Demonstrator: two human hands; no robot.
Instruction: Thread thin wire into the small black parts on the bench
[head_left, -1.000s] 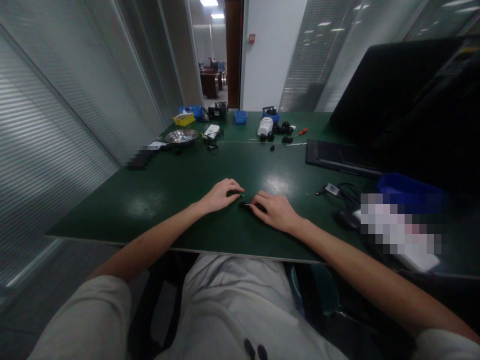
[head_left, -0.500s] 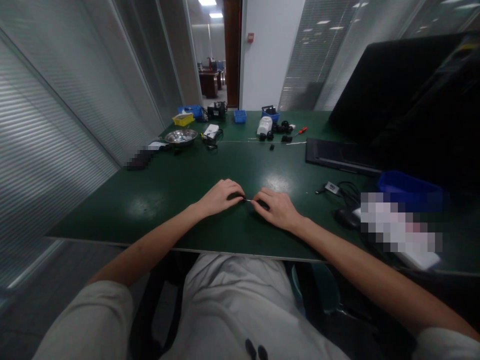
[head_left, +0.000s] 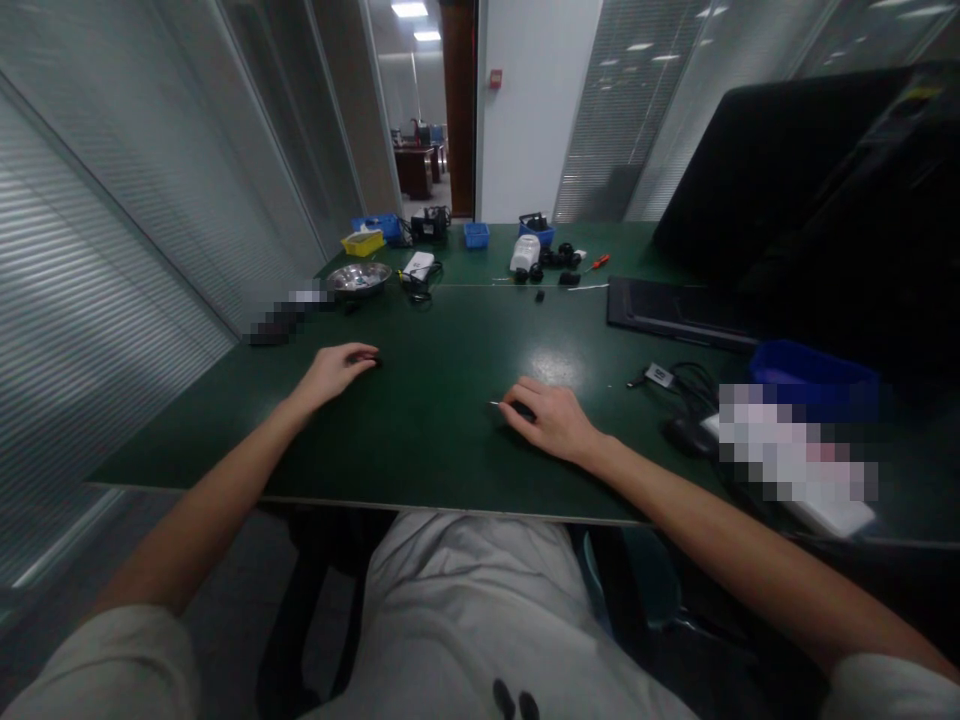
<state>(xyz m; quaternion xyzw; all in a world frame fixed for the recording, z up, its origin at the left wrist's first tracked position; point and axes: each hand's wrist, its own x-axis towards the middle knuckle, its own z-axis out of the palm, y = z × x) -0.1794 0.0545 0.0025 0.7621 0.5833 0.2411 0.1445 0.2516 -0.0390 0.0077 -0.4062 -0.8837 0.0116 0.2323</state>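
Note:
My left hand point(head_left: 334, 372) is over the left part of the green table point(head_left: 420, 430), its thumb and fingers pinched on a small black piece point(head_left: 377, 362) that pokes out at the fingertips. The piece is too small to name. Further right, my right hand point(head_left: 553, 416) rests low over the table, closed round a thin metal-tipped tool point(head_left: 493, 404). Only its pale, narrow tip shows, pointing left; the fingers hide the rest.
Behind the hands lie a steel bowl point(head_left: 360, 279), a white adapter point(head_left: 418, 266), a blue basket point(head_left: 476, 235) and a red screwdriver point(head_left: 600, 262). To the right are a dark keyboard point(head_left: 675, 312), a blue tray point(head_left: 814, 385) and a mouse point(head_left: 688, 436).
My left hand has moved left and slightly away from me, carrying the small black piece off the thin tip. The right hand has stayed nearly in place with the tool.

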